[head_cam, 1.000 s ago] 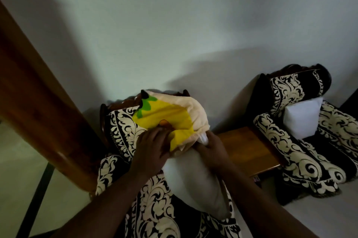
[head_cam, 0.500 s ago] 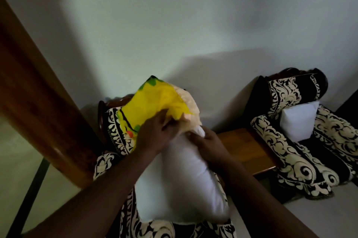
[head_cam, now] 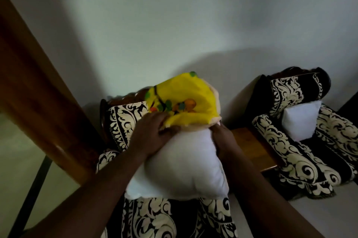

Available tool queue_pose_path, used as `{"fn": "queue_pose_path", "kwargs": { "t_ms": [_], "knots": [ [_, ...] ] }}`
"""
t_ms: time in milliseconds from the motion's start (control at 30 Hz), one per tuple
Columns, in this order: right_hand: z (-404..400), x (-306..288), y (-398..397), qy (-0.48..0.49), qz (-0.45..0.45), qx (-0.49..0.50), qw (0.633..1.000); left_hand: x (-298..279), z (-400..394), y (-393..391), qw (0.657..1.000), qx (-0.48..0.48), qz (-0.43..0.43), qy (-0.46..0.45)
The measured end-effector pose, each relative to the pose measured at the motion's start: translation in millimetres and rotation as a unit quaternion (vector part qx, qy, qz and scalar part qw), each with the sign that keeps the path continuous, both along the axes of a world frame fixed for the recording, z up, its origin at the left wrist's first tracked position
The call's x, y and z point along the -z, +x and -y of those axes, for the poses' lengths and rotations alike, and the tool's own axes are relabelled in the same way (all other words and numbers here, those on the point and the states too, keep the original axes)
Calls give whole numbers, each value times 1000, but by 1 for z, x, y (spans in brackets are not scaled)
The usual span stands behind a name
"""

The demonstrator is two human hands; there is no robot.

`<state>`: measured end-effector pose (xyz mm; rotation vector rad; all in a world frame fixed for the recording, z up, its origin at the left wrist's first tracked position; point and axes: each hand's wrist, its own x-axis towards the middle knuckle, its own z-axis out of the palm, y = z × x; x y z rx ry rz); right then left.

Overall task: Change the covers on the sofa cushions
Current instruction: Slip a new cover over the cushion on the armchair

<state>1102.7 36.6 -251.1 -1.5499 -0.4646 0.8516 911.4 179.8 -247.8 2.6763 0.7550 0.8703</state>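
Observation:
A bare white cushion (head_cam: 184, 164) is held up in front of a black-and-cream patterned armchair (head_cam: 151, 218). A yellow printed cover (head_cam: 184, 102) sits bunched over the cushion's top end. My left hand (head_cam: 153, 131) grips the cover's lower edge on the left, thumb curled under the fabric. My right hand (head_cam: 222, 139) holds the cover's cream hem at the cushion's right side; its fingertips are hidden behind the cushion. Most of the cushion shows below the cover.
A second patterned armchair (head_cam: 302, 146) stands at the right with another bare white cushion (head_cam: 300, 121) on its seat. A wooden side table (head_cam: 249, 144) sits between the chairs. A wooden beam (head_cam: 36, 90) slants down the left side. A pale wall is behind.
The cover has spread wider across the cushion's top, showing its fruit print. Both hands have shifted outward along its edge, and the cushion has turned to face me more squarely.

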Motion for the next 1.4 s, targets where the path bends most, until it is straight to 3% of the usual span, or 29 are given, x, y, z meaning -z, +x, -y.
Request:
{"fn": "queue_pose_path", "kwargs": {
  "t_ms": [100, 200, 267, 367, 433, 500, 567, 633, 667, 767, 800, 900, 967, 1067, 1167, 1233, 1333, 1400],
  "knots": [
    [4, -17, 13, 20, 54, 43, 997, 20, -22, -10, 990, -40, -71, -116],
    [4, -19, 28, 19, 144, 95, 985, 35, 18, -6, 962, 16, -5, -271],
    [9, -21, 35, 71, 80, 187, 977, 44, 51, -9, 945, 72, 33, -317],
    [12, -6, 34, 80, 62, 173, 980, 40, 66, -14, 946, 79, 27, -312],
    [4, 4, 32, 62, 1, 131, 989, 30, 53, -12, 955, 50, -15, -293],
    [3, 7, 31, -2, 5, 67, 998, 23, 41, -2, 963, 26, -28, -268],
    [11, -5, 17, 82, 9, 35, 996, 20, 35, 9, 957, -20, 45, -285],
    [17, -5, 12, 153, -83, 66, 983, 18, 34, 21, 932, -83, 159, -314],
    [19, -6, 5, 159, -102, 35, 981, 17, 33, 28, 919, -114, 205, -316],
    [23, 21, -26, 85, 36, 8, 996, 22, 28, 42, 913, -155, 268, -265],
    [24, 29, -37, 72, 19, 15, 997, 27, 27, 46, 917, -156, 262, -257],
    [27, 62, -55, -13, -150, 47, 987, 42, 32, 50, 920, -147, 247, -268],
    [28, 71, -56, -75, -171, 75, 980, 41, 37, 50, 918, -135, 259, -267],
    [24, 68, -49, -14, -134, 184, 974, 32, 38, 42, 937, -97, 204, -265],
    [18, 50, -28, 56, -133, 230, 962, 56, 27, 11, 962, -151, 48, -220],
    [16, 40, -16, 83, -155, 244, 954, 85, 21, -12, 949, -191, -30, -250],
    [16, 34, -5, 67, -200, 250, 945, 99, 22, -12, 921, -188, 6, -342],
    [17, 34, -10, 17, -225, 193, 955, 89, 24, 2, 919, -202, 76, -331]
  ]
}}
